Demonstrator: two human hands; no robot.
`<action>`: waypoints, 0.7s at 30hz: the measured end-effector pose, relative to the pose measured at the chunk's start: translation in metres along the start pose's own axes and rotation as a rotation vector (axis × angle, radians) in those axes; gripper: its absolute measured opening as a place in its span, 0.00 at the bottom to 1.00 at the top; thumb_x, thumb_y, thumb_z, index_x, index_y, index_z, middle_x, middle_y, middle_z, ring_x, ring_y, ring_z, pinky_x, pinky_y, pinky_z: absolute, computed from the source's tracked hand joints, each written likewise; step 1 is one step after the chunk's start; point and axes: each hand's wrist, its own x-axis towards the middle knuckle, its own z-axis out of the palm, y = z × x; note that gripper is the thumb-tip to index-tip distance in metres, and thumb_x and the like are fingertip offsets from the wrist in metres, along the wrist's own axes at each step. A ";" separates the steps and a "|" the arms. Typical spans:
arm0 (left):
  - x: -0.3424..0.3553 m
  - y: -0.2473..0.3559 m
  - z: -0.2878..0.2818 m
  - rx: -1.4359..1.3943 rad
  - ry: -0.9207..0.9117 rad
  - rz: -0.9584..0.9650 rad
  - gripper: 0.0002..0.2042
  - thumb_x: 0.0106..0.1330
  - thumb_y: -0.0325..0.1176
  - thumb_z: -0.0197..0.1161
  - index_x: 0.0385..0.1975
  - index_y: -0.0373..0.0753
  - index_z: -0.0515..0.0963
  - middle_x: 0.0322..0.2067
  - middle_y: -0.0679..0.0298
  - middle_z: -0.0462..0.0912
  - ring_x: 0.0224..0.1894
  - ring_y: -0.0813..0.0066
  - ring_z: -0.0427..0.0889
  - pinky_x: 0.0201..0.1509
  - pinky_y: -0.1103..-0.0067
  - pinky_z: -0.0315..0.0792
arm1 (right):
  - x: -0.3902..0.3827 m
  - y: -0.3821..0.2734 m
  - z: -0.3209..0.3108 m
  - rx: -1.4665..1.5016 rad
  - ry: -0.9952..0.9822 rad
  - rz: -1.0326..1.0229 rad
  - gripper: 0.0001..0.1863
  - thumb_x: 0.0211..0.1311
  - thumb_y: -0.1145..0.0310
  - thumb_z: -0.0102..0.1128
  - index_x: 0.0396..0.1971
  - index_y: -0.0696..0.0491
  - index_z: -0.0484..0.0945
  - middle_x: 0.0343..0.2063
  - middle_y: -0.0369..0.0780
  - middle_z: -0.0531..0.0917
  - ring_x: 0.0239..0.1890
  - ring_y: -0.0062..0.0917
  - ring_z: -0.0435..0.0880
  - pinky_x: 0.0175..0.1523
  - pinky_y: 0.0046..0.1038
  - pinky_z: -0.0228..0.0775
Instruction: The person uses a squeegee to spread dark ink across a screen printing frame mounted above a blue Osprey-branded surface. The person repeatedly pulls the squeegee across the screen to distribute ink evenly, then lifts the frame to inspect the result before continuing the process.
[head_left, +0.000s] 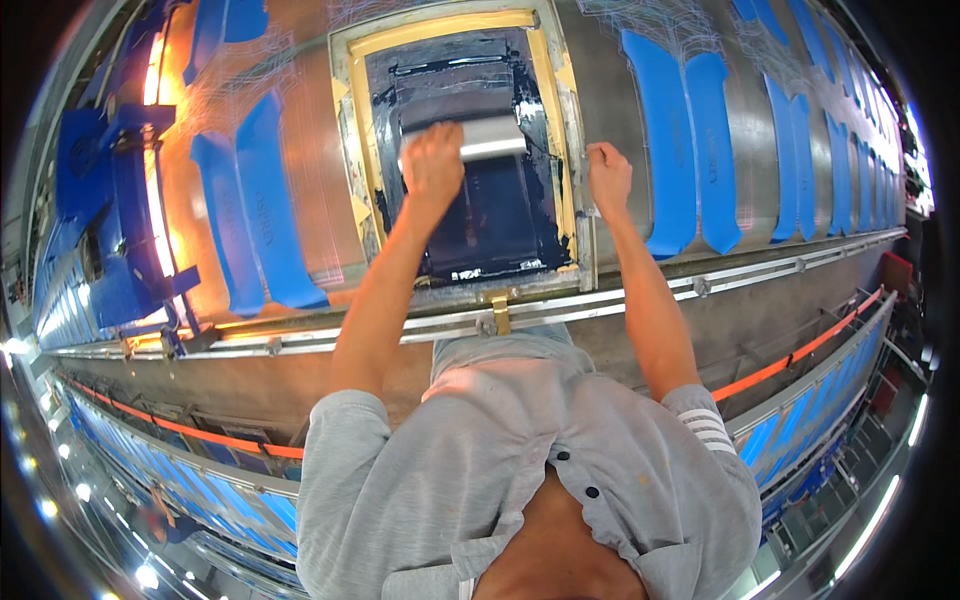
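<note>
A printing screen [587, 225] lies on the long table in front of me, its frame edged inside with yellow tape and its mesh smeared with dark ink [480, 215]. My left hand [433, 165] is closed around the left end of a wide metal-faced squeegee [495, 138], which lies crosswise over the upper middle of the mesh. Curled fingers of my right hand [610, 180] are at the screen's right outer edge and appear to grip it; the fingertips are partly hidden.
Blue fabric pieces [690, 150] lie in pairs along the table on both sides. A blue machine [125, 200] with a glowing orange heater stands at the left. A metal rail [640, 297] follows the near table edge. Behind me runs another table with blue pieces; a person [172, 522] is far off.
</note>
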 end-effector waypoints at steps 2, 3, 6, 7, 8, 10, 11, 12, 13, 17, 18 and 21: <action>0.052 -0.019 -0.005 -0.003 -0.059 -0.059 0.07 0.53 0.25 0.61 0.29 0.40 0.85 0.33 0.57 0.88 0.36 0.56 0.89 0.42 0.62 0.82 | -0.004 -0.002 0.003 -0.085 0.080 -0.120 0.15 0.68 0.57 0.60 0.44 0.51 0.88 0.43 0.46 0.87 0.49 0.46 0.83 0.53 0.41 0.74; 0.073 -0.027 -0.014 -0.007 -0.126 -0.104 0.10 0.54 0.26 0.62 0.33 0.42 0.88 0.33 0.53 0.89 0.37 0.53 0.90 0.42 0.61 0.82 | 0.003 -0.016 0.000 -0.117 0.141 -0.245 0.16 0.68 0.56 0.61 0.45 0.50 0.88 0.45 0.45 0.87 0.51 0.44 0.82 0.55 0.40 0.73; 0.128 -0.037 -0.033 0.091 -0.369 -0.178 0.14 0.57 0.28 0.62 0.41 0.45 0.89 0.37 0.50 0.89 0.41 0.51 0.89 0.46 0.60 0.82 | 0.062 -0.095 -0.010 -0.018 0.226 -0.683 0.19 0.65 0.53 0.65 0.49 0.49 0.87 0.47 0.40 0.85 0.55 0.37 0.80 0.59 0.38 0.71; 0.142 -0.042 -0.036 0.089 -0.409 -0.176 0.14 0.58 0.28 0.62 0.42 0.45 0.89 0.37 0.50 0.89 0.41 0.51 0.89 0.46 0.60 0.82 | 0.079 -0.139 -0.014 -0.029 0.065 -0.753 0.19 0.63 0.54 0.67 0.48 0.50 0.87 0.46 0.41 0.86 0.54 0.37 0.81 0.58 0.40 0.72; 0.153 -0.046 -0.032 0.085 -0.447 -0.167 0.14 0.58 0.29 0.62 0.42 0.46 0.89 0.38 0.50 0.89 0.42 0.51 0.89 0.47 0.59 0.82 | 0.093 -0.177 -0.013 -0.041 -0.091 -0.817 0.19 0.61 0.55 0.69 0.48 0.50 0.87 0.45 0.41 0.86 0.54 0.37 0.82 0.58 0.41 0.73; 0.164 -0.057 -0.022 0.064 -0.389 -0.152 0.15 0.58 0.29 0.61 0.43 0.47 0.89 0.38 0.51 0.89 0.42 0.50 0.89 0.48 0.59 0.82 | 0.120 -0.221 0.012 -0.410 -0.363 -0.921 0.16 0.56 0.61 0.69 0.44 0.51 0.87 0.45 0.42 0.87 0.50 0.39 0.84 0.56 0.42 0.75; 0.165 -0.057 -0.017 0.045 -0.363 -0.131 0.15 0.58 0.28 0.61 0.43 0.48 0.89 0.38 0.51 0.89 0.42 0.50 0.89 0.48 0.59 0.81 | 0.132 -0.215 0.042 -0.510 -0.405 -0.908 0.15 0.54 0.64 0.68 0.42 0.52 0.87 0.43 0.43 0.88 0.48 0.41 0.85 0.55 0.42 0.76; 0.160 -0.058 -0.008 0.054 -0.323 -0.118 0.16 0.57 0.29 0.61 0.43 0.48 0.90 0.37 0.52 0.89 0.42 0.50 0.89 0.48 0.59 0.81 | 0.136 -0.203 0.070 -0.609 -0.448 -0.899 0.14 0.51 0.66 0.67 0.40 0.52 0.87 0.42 0.44 0.88 0.47 0.42 0.86 0.53 0.42 0.77; 0.151 -0.056 -0.006 0.072 -0.323 -0.123 0.15 0.57 0.29 0.61 0.43 0.48 0.90 0.37 0.52 0.89 0.42 0.50 0.89 0.48 0.60 0.81 | 0.128 -0.199 0.079 -0.605 -0.490 -0.850 0.13 0.54 0.68 0.66 0.40 0.53 0.86 0.42 0.44 0.87 0.48 0.42 0.85 0.54 0.41 0.76; 0.055 -0.029 -0.014 0.082 -0.298 -0.144 0.18 0.57 0.28 0.58 0.44 0.51 0.90 0.37 0.55 0.89 0.36 0.51 0.89 0.43 0.59 0.82 | 0.044 -0.162 0.076 -0.476 -0.506 -0.925 0.10 0.48 0.72 0.63 0.32 0.55 0.85 0.34 0.44 0.86 0.43 0.39 0.86 0.51 0.42 0.76; 0.016 -0.015 -0.020 0.000 -0.216 -0.127 0.16 0.57 0.26 0.59 0.41 0.49 0.90 0.36 0.56 0.89 0.36 0.52 0.88 0.41 0.60 0.82 | 0.012 -0.145 0.068 -0.411 -0.459 -0.966 0.08 0.48 0.72 0.62 0.30 0.55 0.85 0.33 0.43 0.84 0.41 0.39 0.85 0.52 0.41 0.75; -0.074 0.041 -0.032 -0.105 -0.289 -0.122 0.18 0.52 0.22 0.61 0.42 0.44 0.87 0.38 0.59 0.88 0.36 0.55 0.88 0.39 0.62 0.82 | -0.084 -0.088 0.033 -0.293 -0.369 -0.988 0.05 0.48 0.72 0.61 0.27 0.54 0.83 0.32 0.43 0.81 0.38 0.38 0.82 0.54 0.41 0.72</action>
